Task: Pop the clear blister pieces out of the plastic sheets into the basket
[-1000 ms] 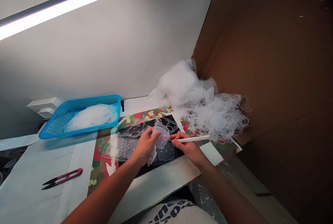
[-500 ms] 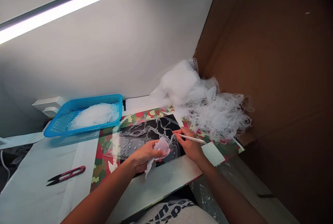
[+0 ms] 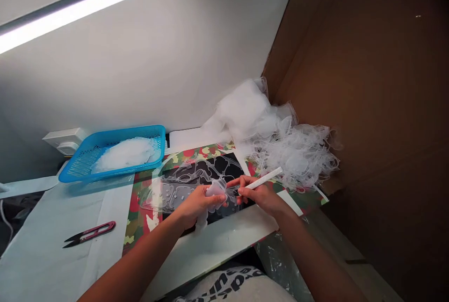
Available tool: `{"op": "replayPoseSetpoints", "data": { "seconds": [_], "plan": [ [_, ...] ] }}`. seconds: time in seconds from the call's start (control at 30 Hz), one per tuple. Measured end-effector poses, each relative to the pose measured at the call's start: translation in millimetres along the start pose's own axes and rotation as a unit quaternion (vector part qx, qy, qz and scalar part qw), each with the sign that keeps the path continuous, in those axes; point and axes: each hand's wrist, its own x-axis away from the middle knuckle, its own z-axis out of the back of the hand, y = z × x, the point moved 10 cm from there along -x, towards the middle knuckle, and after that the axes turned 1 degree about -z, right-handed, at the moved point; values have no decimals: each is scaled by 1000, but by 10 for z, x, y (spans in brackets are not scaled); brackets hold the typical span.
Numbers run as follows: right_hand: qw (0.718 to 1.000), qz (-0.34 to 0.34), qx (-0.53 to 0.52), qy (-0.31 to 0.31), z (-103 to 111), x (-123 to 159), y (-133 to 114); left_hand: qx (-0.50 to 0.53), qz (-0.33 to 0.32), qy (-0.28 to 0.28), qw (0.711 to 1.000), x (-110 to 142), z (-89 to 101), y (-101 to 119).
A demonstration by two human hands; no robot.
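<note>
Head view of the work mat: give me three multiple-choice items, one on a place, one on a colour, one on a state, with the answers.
1. Where do the thread snips lie?
A. On the black sheet
B. On the pale sheet left of the camouflage mat
C. On the floor

2. What colour is the basket?
A. Red
B. Green
C. Blue

3. What is the right hand doing?
A. Gripping a white stick
B. Lying open and empty
C. Resting on the basket

Answers:
1. B, the snips lie on the pale sheet, beside the mat.
2. C, its rim and mesh show blue.
3. A, the stick sits pinched in it.
</note>
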Motion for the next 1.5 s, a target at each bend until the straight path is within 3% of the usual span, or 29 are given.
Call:
{"op": "replayPoseSetpoints", "data": {
  "seconds": [0.27,0.33,0.47,0.7,0.8,0.9,1.0,1.07,1.2,1.27,1.33,1.4,1.5],
  "plan": [
    [997,6,63,-39,-166,-45,-31,-31,-13,-29,999,-7,-39,66],
    [987,49,155,3,-142,-41,-128,-25,-1,-39,999,-4,-52,42],
    [929,147,326,100,-128,-24,-346,-13,25,-86,996,33,-146,-17],
    [885,193,363,217,128,-23,-352,-6,45,-158,986,126,-239,-58],
    [886,188,343,249,211,57,-389,24,23,-94,995,76,-117,-11],
    [917,151,315,192,143,76,-370,89,6,-1,996,15,35,2],
    [928,141,312,146,49,68,-363,125,37,16,991,2,32,-77],
    [919,144,330,158,45,23,-344,112,68,-38,991,29,-93,-131],
    [897,156,376,171,6,-180,-193,31,112,-197,974,205,-441,-200],
    [883,162,400,184,14,-264,-131,-11,109,-270,957,323,-606,-176],
    [879,150,404,204,81,-304,-91,-51,74,-299,950,392,-704,-76],
    [885,135,385,225,182,-289,-92,-85,13,-256,963,370,-681,90],
    [880,149,361,271,331,-160,-215,-96,-56,-144,983,314,-532,303]
  ]
}}
